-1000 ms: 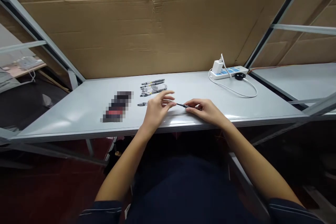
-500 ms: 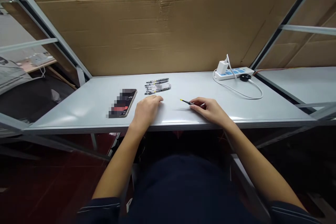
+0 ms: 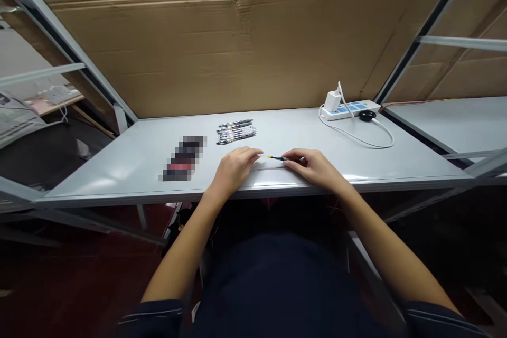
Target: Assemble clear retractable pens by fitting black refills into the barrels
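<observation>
Head view: slim pen part (image 3: 277, 158), black and yellow.

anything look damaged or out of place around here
The cardboard behind the desk looks damaged, creased and puckered near its top middle. A pixelated patch hides something on the desk's left. The pens lie roughly side by side; nothing looks spilled.

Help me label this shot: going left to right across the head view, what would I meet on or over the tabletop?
Pixelated dark object, left hand, thin yellow-tipped piece, right hand, white plug adapter, round black disc.
</observation>
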A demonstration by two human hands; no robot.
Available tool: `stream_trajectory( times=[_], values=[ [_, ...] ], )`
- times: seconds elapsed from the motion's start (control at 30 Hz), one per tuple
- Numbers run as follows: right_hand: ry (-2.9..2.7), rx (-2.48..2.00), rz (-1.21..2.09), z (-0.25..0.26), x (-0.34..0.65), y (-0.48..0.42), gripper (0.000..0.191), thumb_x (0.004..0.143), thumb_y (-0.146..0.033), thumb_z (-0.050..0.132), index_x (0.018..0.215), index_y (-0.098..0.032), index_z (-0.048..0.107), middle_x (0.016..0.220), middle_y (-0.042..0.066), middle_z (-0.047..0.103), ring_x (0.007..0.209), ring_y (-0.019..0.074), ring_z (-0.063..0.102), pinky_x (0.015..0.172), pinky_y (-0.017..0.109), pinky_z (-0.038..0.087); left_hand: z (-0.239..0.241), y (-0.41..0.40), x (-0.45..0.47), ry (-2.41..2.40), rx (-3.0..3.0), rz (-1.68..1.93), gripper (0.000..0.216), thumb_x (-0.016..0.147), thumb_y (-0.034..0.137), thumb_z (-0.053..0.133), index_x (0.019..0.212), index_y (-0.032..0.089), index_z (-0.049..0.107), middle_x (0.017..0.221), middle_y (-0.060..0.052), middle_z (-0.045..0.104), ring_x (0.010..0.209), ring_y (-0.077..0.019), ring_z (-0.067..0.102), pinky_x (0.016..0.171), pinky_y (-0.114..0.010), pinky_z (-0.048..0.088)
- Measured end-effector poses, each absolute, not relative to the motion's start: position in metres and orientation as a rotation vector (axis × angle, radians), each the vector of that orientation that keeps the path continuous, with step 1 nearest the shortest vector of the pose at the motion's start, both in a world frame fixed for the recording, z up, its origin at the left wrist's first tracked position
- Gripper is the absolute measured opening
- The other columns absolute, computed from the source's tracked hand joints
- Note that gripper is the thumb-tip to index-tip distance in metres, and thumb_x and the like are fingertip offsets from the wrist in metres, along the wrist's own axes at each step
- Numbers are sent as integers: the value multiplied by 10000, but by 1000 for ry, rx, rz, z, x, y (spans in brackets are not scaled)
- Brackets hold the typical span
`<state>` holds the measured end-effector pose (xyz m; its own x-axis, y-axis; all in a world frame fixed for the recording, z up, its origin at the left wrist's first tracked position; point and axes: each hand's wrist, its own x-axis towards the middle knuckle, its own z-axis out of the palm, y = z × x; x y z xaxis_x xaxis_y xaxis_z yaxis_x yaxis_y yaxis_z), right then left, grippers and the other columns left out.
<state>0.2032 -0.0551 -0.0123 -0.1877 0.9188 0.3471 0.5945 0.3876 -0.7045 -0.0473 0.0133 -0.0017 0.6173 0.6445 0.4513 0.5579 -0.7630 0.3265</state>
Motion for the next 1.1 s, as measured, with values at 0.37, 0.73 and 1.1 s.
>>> stream_trajectory(
  times=[0.37, 0.73, 1.1],
  values=[
    [-1847, -1324, 528, -12, 203, -55, 221, 989, -335, 593, 1109, -241, 752, 1110, 49, 795, 987, 237, 723, 883, 383, 543, 2, 13, -52, 1042, 2630, 970, 193, 978, 257, 631, 1131, 237, 748, 1110, -45, 796, 1035, -222, 730, 932, -352, 557],
    [-1950, -1233, 507, -14, 202, -55, 198, 963, -283, 627, 1106, -249, 760, 1106, 57, 794, 1006, 251, 725, 902, 392, 554, -4, 3, -41, 923, 2800, 843, 190, 1019, 296, 596, 1082, 225, 761, 1100, -37, 798, 989, -212, 746, 863, -323, 569],
    [-1971, -1267, 600, -9, 203, -58, 367, 1047, -411, 450, 852, -224, 699, 734, 21, 729, 691, 191, 665, 715, 315, 515, -16, -11, -22, 815, 2857, 955, 187, 1011, 281, 632, 1158, 237, 740, 1067, -22, 811, 933, -198, 771, 856, -330, 595]
  ],
)
